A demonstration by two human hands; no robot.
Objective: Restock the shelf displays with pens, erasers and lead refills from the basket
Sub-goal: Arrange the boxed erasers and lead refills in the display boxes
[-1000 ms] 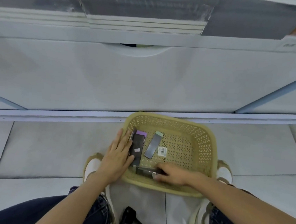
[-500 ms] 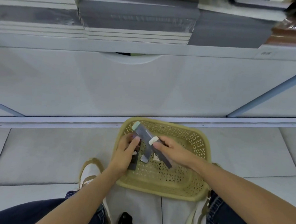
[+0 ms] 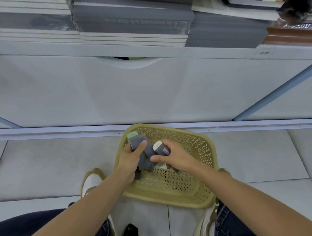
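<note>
Green-capped pack (image 3: 137, 142) is hanging over the far left corner of the basket (image 3: 165, 198), looking light, flat, probably slick. Fingers of my left hand (image 3: 128, 161) are curling round its dark middle. My right hand (image 3: 178, 157) is pinching the white-capped pack (image 3: 160, 147) just beside. Gripping mid-body seems safest.

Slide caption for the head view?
Left hand and right hand hold dark slim packs above the yellow basket on the floor.

Yellow lattice-patterned basket (image 3: 200, 149)
</note>
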